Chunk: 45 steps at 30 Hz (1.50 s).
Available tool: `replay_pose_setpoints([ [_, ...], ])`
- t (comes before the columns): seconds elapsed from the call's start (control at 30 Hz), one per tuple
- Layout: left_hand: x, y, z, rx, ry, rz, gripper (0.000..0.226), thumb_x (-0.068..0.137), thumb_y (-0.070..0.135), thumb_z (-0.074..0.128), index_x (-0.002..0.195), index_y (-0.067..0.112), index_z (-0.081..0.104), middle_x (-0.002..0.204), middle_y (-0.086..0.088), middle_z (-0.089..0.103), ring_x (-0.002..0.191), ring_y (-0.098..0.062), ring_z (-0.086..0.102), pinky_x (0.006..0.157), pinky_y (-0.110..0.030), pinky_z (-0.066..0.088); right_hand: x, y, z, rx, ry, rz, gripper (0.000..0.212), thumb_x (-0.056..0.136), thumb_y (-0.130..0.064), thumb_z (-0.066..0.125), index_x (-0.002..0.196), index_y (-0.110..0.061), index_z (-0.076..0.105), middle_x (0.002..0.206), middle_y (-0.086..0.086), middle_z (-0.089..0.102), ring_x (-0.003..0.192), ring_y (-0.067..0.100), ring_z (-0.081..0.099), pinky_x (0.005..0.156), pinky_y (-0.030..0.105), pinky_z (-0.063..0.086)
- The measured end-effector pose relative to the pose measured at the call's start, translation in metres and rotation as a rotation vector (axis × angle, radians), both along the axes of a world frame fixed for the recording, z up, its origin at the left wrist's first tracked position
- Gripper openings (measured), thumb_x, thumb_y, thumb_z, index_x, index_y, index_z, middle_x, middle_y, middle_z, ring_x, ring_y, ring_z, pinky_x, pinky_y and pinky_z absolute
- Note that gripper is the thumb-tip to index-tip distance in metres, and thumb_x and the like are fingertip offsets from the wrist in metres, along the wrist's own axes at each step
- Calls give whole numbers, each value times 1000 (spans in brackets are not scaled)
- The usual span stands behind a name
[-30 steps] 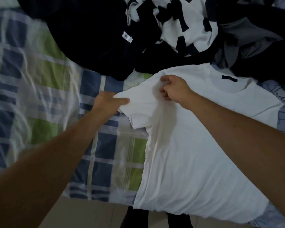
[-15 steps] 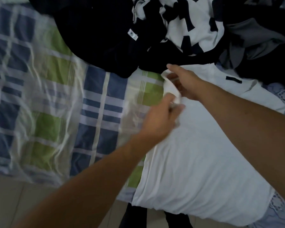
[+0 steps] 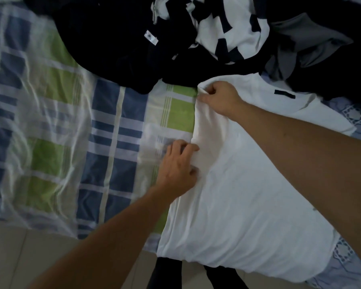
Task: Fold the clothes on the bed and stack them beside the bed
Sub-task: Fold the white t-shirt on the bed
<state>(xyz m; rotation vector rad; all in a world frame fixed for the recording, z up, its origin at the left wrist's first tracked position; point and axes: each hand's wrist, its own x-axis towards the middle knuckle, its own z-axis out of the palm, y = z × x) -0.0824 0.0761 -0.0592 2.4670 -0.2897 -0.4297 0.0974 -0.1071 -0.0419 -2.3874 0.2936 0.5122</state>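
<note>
White cotton T-shirt (image 3: 248, 195) lies flat on the bed's blue, green and white checked sheet (image 3: 104, 142), collar end toward the far side, hem hanging over the near edge of the bed. Its left side edge is folded inward, making a straight fold line.

Right hand (image 3: 219, 99): arm reaches in from the right across the shirt, forearm over the fabric. Fingers curled, thumb and fingertips pinching the top corner of the folded edge at the shoulder. Cloth bunches up at the pinch.

Left hand (image 3: 177, 165): arm comes in from lower left, wrist roughly straight. Palm down on the fold line partway down the shirt, fingers spread and slightly bent, tips on the white fabric. Looks like pressing rather than gripping; thumb side touches the shirt edge, and I can't tell if any fabric is caught under it.

Heap of dark navy and black garments (image 3: 113, 42) sits at the far side, touching the shirt's collar end. White garment with black block pattern (image 3: 227, 28) lies in that heap, grey cloth (image 3: 304, 42) to its right.

Pale tiled floor (image 3: 13, 257) shows at the near edge.
</note>
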Motion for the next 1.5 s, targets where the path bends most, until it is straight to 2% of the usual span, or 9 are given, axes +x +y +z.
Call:
replay_pose_setpoints([
  [0.2,-16,7,-16,-52,-123,33,19,93,16,63,110,12,69,99,-11,57,74,-33,61,58,-36,52,12,-5,-3,-98,-134,-71,28,98,-28,62,72,-19,56,83,4,65,88,22,62,82,31,48],
  [0.33,-23,10,-11,-113,-30,117,24,86,19,67,109,15,71,105,-7,57,85,-28,62,72,-34,55,-18,-13,0,-141,-254,-10,25,97,-32,60,113,-14,62,97,3,71,92,24,66,79,36,51],
  [0.5,-18,-2,-2,-172,119,387,15,92,37,59,86,24,55,95,7,52,75,-8,51,70,-29,43,-93,-47,-3,-275,-155,71,42,92,-47,64,116,-18,47,90,-3,63,76,24,58,68,34,40],
  [0.73,6,-5,-2,76,246,398,34,79,33,79,88,23,48,77,4,57,72,-19,59,60,-30,45,-148,-78,-10,-407,-132,-84,8,97,-20,54,101,-14,54,97,10,63,91,35,62,68,37,45],
  [0.83,8,-1,-4,73,268,375,45,72,41,82,96,25,47,84,6,61,79,-22,61,68,-33,48,-171,-72,2,-362,-276,242,34,87,-22,54,117,-15,67,114,11,62,107,34,54,83,43,53],
  [0.93,4,4,-5,95,326,372,62,66,60,85,105,24,52,95,5,64,88,-21,60,79,-37,54,-196,-62,7,-342,-125,446,48,88,-25,54,135,-21,63,146,9,53,131,33,48,108,41,38],
  [1.1,-18,19,1,15,446,380,65,74,72,74,82,8,66,74,-5,71,69,-25,70,60,-39,58,-265,-77,14,-287,-70,99,46,91,-10,56,136,-14,62,143,13,54,131,36,47,111,45,41],
  [1.27,-59,41,2,-165,860,430,47,72,42,92,101,8,78,96,-9,79,85,-26,77,75,-47,65,-384,-129,17,-262,-11,-298,27,97,-17,56,121,-9,66,118,14,64,111,33,56,93,40,48],
  [1.5,-143,53,-11,-55,837,355,72,66,34,96,126,7,69,119,-9,72,100,-24,69,86,-35,57,-541,-193,9,-284,108,-709,10,96,-16,62,89,-9,62,89,15,65,85,34,63,77,40,47],
])
